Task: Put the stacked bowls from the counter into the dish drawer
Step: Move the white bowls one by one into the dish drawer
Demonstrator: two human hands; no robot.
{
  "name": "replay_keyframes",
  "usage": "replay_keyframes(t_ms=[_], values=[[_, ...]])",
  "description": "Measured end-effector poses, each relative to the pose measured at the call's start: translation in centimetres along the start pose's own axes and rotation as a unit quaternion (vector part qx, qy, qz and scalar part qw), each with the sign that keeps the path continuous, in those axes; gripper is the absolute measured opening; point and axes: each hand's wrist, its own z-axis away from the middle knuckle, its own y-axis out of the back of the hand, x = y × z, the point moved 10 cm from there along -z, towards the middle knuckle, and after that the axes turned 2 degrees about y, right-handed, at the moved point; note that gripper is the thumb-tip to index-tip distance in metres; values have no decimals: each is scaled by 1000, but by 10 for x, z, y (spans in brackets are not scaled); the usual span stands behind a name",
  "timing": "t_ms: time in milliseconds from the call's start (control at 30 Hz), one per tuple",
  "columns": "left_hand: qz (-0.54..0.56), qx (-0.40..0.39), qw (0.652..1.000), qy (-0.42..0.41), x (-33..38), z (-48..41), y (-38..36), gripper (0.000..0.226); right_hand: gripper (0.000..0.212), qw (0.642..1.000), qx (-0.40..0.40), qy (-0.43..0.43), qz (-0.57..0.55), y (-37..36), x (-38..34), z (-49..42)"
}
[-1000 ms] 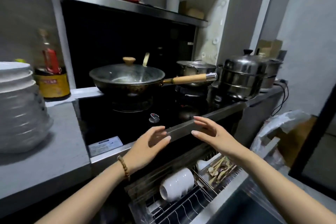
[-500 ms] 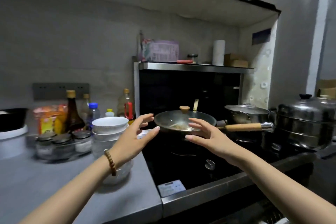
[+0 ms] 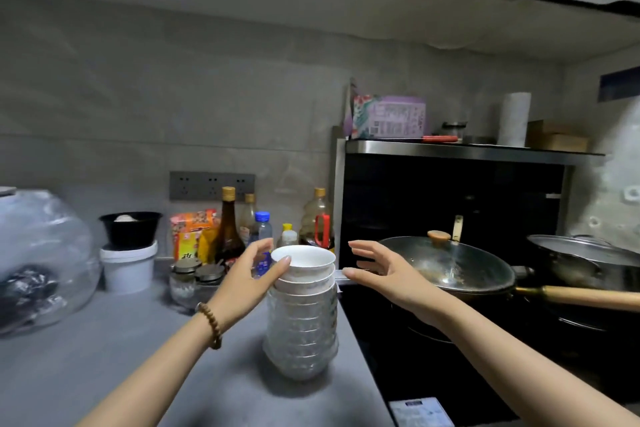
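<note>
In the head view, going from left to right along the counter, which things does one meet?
clear plastic bag → white bucket → orange packets → left hand → stacked bowls → right hand → lidded wok → steel pot

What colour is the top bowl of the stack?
Plain white top bowl, clearest in the head view.

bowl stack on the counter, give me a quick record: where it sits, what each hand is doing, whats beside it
stack: white bowls, nested upright on the grey counter near its right edge
left hand: fingers spread, thumb at the top bowl's rim
right hand: fingers spread, right of the stack, not touching
beside: lidded wok to the right, bottles behind
drawer: not in view
</note>
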Motion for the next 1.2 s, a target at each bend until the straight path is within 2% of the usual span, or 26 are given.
replay_keyframes(t_ms=[133, 300, 600, 800, 1000, 1067, 1167, 1200], values=[[11, -8, 998, 58, -35, -10, -2, 80, 40, 1000, -11, -6, -10, -21, 13, -23], [31, -30, 996, 78, -51, -19, -9, 97, 54, 1000, -1, 0, -18, -36, 20, -42], [62, -60, 994, 65, -51, -28, -30, 82, 41, 999, -7, -24, -34, -52, 29, -56], [87, -55, 993, 53, -47, -27, -36, 76, 52, 999, 5, -24, -48, -53, 29, -55], [96, -40, 994, 37, -47, -29, -35, 66, 50, 997, 30, -5, -77, -52, 25, -54], [110, -26, 993, 16, -38, -32, -31, 57, 42, 995, 48, 6, -88, -47, 19, -55], [112, -6, 994, -4, -19, -35, -24, 61, 24, 989, 72, 31, -127, -36, 5, -53], [126, -6, 992, -16, -10, -34, -23, 63, 24, 988, 77, 38, -130, -32, -1, -52]])
